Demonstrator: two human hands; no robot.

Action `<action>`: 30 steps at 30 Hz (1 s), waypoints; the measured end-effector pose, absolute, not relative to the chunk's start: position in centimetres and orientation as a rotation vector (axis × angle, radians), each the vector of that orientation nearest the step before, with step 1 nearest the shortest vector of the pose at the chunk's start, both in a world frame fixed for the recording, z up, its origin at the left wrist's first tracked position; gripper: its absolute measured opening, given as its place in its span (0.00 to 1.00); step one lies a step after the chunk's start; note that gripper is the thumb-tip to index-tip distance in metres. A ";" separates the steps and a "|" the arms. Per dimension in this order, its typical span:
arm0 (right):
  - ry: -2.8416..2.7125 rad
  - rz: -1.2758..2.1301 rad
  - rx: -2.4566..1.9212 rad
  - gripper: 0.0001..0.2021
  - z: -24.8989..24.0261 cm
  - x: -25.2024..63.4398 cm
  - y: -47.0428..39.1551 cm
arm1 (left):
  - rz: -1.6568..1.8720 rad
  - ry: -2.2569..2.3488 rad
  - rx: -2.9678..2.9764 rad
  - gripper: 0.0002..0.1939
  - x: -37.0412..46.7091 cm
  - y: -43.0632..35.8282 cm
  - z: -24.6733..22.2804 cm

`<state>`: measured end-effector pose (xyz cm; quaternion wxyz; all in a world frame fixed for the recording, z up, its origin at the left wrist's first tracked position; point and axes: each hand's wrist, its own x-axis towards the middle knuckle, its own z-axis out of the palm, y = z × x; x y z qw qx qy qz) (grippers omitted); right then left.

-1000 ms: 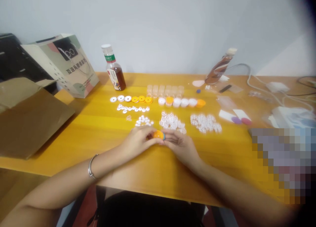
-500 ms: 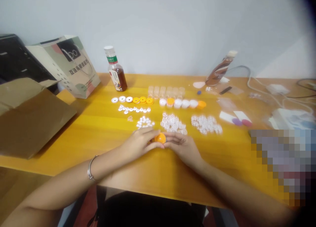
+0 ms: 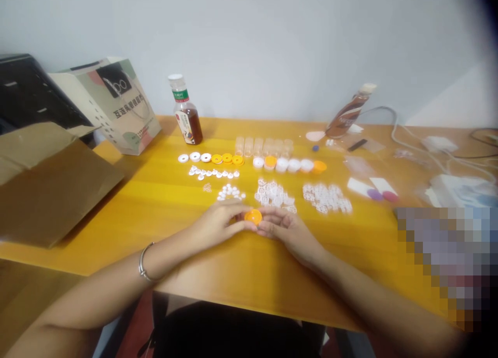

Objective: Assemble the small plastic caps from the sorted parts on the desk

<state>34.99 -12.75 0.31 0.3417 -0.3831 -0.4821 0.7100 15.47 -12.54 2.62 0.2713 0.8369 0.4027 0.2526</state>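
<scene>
An orange round cap [image 3: 253, 217] is held between both hands above the wooden table [image 3: 218, 275]. My left hand [image 3: 225, 219] grips its left side with thumb and fingers, while my right hand [image 3: 283, 225] closes on its right side. Just beyond the hands lie small white round pieces [image 3: 230, 192] and white lattice-like pieces [image 3: 272, 193]. Farther back are a row of white and orange rings [image 3: 216, 159], a row of white and orange caps [image 3: 288, 164] and several clear cylinders [image 3: 264, 146].
A brown cardboard box [image 3: 50, 187] and a paper bag [image 3: 120, 104] stand at left. One bottle [image 3: 188, 116] is upright at the back; another bottle [image 3: 350, 113] leans at back right. White cables [image 3: 397, 132] and a second lattice pile [image 3: 327, 198] are on the right.
The view has shifted slightly. Both hands still hold the orange cap, and my right fingers are a little more closed around its near side.
</scene>
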 end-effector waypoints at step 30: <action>-1.306 1.701 -1.079 0.16 0.2 35.1 -12.3 | 0.493 1.472 2.556 0.12 17.0 -0.3 2.8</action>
